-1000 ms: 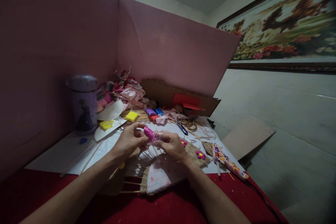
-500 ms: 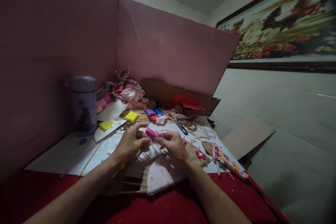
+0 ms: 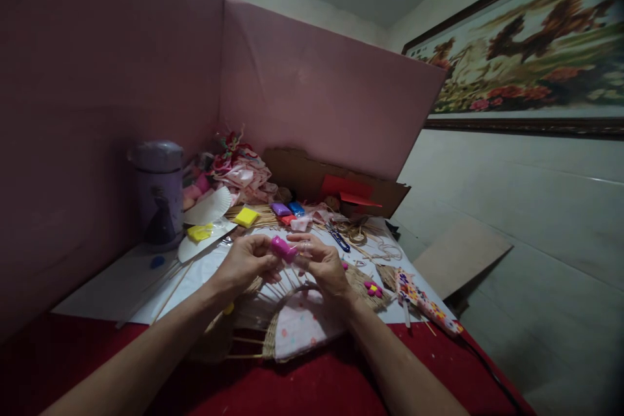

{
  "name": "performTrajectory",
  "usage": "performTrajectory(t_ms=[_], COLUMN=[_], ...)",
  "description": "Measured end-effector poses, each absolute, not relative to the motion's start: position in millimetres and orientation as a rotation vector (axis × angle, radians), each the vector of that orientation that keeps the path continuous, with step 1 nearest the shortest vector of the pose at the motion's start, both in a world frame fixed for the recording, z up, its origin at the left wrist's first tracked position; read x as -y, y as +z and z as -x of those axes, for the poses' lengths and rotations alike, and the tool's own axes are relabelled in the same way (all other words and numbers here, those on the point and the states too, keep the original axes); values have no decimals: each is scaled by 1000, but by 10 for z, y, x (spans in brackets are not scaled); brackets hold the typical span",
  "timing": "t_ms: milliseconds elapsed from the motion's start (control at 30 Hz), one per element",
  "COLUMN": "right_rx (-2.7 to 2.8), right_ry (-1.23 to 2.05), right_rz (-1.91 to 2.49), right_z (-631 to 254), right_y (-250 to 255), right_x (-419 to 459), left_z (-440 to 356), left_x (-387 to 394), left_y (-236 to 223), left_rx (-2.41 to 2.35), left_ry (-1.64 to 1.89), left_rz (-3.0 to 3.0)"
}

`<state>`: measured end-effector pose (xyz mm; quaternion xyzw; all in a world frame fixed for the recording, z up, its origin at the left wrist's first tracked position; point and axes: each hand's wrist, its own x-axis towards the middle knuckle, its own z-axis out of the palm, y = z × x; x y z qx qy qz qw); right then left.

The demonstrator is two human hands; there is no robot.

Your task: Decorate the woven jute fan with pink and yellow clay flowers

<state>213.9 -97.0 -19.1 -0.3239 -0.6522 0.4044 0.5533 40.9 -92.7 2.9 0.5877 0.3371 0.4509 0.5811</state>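
Observation:
Between my two hands is a lump of magenta modelling clay (image 3: pixel 283 248) in a clear plastic wrapper. My left hand (image 3: pixel 246 263) pinches its left side with thumb and fingers. At the other side, my right hand (image 3: pixel 325 266) is closed on the wrapper and the clay's right end. Below them lies a woven fan (image 3: pixel 305 322) with thin bare sticks, a straw-like border and a panel of pale flowered cloth; my forearms and hands cover part of it. Near my right wrist is a magenta clay flower (image 3: pixel 373 288) with a yellow centre, on a woven piece.
Packs of yellow (image 3: pixel 246 217), purple (image 3: pixel 279 209) and blue (image 3: pixel 296 208) clay lie at the back. Scissors (image 3: pixel 338 238) rest right of them. A flower-patterned glue gun (image 3: pixel 426 302) with a cord lies right. A lilac canister (image 3: pixel 158 198) stands left, beside white scalloped pieces (image 3: pixel 207 206).
My left fingers have come down from a raised position and closed on the clay. The clay has turned slightly and shows more of its wrapped surface. The view has shifted a little.

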Motion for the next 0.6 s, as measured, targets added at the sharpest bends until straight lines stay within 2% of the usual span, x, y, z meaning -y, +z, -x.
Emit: performTrajectory(t_ms=[600], right_rx=[1606], right_ry=[893], right_rz=[785], right_z=[-2037], right_y=[-205], right_x=[1003], left_z=[-449], left_x=[942], left_y=[7], left_rx=[-891], left_ry=[1101], left_rz=[-1355])
